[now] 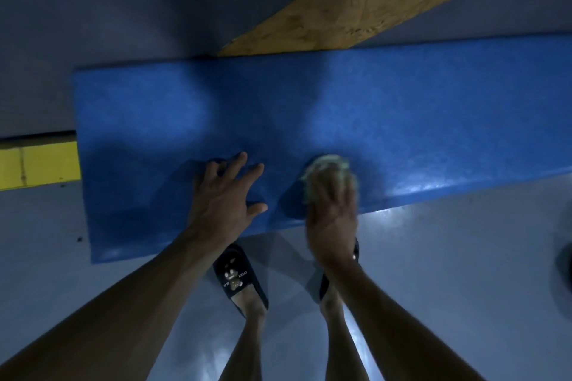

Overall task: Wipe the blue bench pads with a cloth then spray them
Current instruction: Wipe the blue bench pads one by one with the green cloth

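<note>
A long blue bench pad (402,108) lies across the view, seen from straight above. My left hand (224,195) rests flat on its near part, fingers spread and straight. To its right, my right hand (332,210) presses a pale crumpled cloth (328,168) onto the pad near its front edge; the hand is motion-blurred and the cloth bunches out beyond the fingers. No spray bottle is in view.
A plywood board (371,0) slants behind the pad at the upper right. A yellow block (37,165) sits at the pad's left end. My feet in dark slides (236,278) stand on the grey floor (448,288) below the pad. A dark round object (565,266) is at the right edge.
</note>
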{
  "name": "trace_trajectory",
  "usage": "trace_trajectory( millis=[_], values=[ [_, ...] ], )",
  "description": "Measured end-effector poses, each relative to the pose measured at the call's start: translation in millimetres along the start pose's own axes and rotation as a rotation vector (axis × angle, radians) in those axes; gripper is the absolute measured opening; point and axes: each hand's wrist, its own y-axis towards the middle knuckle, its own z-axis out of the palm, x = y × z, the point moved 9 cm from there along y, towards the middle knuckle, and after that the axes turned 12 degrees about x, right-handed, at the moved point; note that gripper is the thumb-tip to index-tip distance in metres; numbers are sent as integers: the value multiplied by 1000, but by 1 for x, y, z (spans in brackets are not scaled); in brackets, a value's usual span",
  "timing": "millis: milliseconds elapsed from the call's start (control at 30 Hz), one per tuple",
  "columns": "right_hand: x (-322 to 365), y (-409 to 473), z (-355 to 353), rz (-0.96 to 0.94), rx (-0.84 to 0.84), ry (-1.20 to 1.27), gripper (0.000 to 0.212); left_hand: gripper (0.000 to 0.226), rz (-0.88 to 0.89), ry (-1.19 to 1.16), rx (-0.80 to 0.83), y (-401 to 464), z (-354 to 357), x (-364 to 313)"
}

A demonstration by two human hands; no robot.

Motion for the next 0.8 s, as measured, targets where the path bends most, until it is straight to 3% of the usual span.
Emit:
trace_trajectory(
  millis=[100, 167, 200, 267, 333, 400, 500, 600, 700, 733, 800],
  values=[
    [38, -19, 9, -482, 174, -195, 51, 78, 10, -15, 38, 0, -3, 4],
    [-5, 3, -6, -522, 198, -226, 49, 77, 28, -11, 43, 0, -5, 3],
    [-40, 22, -20, -383, 187, -175, 48, 78, 38, 0, 34, -1, -5, 2],
    [-115, 49, -53, 70, 111, -85, 54, 79, 49, 10, 16, 0, -5, 3],
    [-149, 53, -72, 420, 4, 15, 66, 79, 47, 14, 32, 1, -2, 3],
    [-125, 56, -61, 536, -17, 83, 75, 80, 48, 18, 32, 3, -1, 3],
    [-35, 54, -30, 323, -40, 37, 67, 82, 50, 9, 49, 5, 1, 4],
    [40, 31, 5, -186, 127, -105, 53, 81, 42, 5, 64, 3, 2, 7],
    [19, 31, -3, -586, 258, -305, 53, 81, 65, -17, 52, 2, -1, 8],
    [-3, 41, -14, -590, 254, -307, 53, 81, 69, -18, 60, 3, -1, 8],
    [-63, 69, -45, -342, 285, -188, 49, 81, 72, -15, 67, 4, 1, 8]
  ],
)
